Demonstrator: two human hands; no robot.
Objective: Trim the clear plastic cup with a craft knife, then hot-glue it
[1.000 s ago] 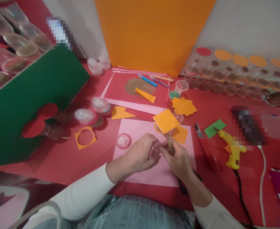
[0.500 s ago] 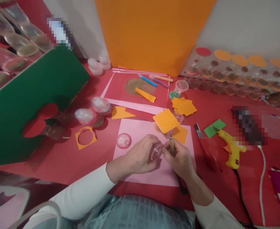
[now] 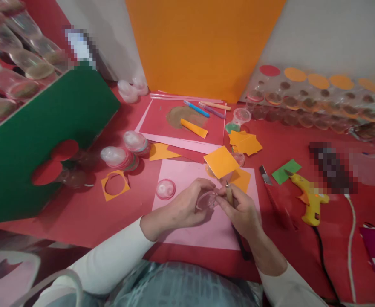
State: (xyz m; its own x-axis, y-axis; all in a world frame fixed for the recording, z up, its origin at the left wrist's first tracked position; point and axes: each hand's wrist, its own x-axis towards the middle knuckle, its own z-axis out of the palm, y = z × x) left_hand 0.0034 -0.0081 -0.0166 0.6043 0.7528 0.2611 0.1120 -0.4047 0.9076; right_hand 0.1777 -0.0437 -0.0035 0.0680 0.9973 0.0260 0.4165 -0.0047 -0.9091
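Note:
My left hand [image 3: 189, 204] is closed around a small clear plastic cup [image 3: 206, 200], its round rim tilted up toward me. In my right hand [image 3: 245, 213] a slim pen-like tool [image 3: 229, 194] with a tan handle and a thin tip points upward. The right fingertips touch the cup's side. Both hands are over a pink paper sheet [image 3: 187, 236]. Another clear cup with a red rim [image 3: 165, 189] lies on the sheet, left of my hands. Just beyond them an orange paper square [image 3: 221, 162] rests on top of other pieces.
A yellow glue gun [image 3: 312, 200], a red utility knife [image 3: 277, 200] and a green paper piece [image 3: 286, 171] lie to the right. Stacked plastic cups [image 3: 119, 157] and an orange cut-out frame [image 3: 115, 186] are at left, near a green board [image 3: 62, 115]. Markers [image 3: 196, 108] lie farther back.
The cup has turned in my left hand, so its open rim now shows more. My right hand has shifted slightly left, still gripping the tool.

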